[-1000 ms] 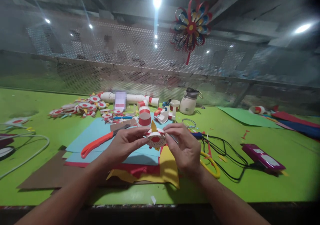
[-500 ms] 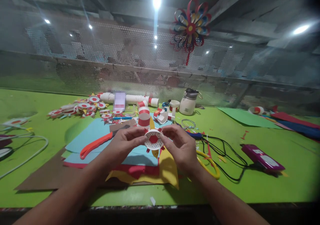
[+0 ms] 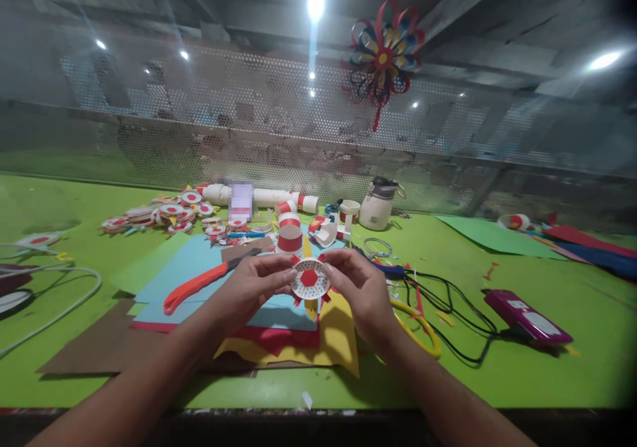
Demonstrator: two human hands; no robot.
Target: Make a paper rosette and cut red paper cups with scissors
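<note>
Paper disc point(image 3: 309, 280): white, dotted rim, red hexagon centre, red and yellow points. Table point(image 3: 497, 301): bright green. Paper sheets point(image 3: 199, 268): light blue, red, yellow, brown. Knife point(image 3: 196, 286): orange. Hanging flower point(image 3: 383, 56), at 12 o'clock: red, blue, yellow.

The scene is dim, lit mainly by a bright ceiling lamp point(image 3: 315, 2) that flares with a streak of glare; smaller lights glint behind the perforated screen point(image 3: 249, 109). The green worktop point(image 3: 497, 367) shows soft shadows. Corners darken and bend outward; the far background is hazy.
</note>
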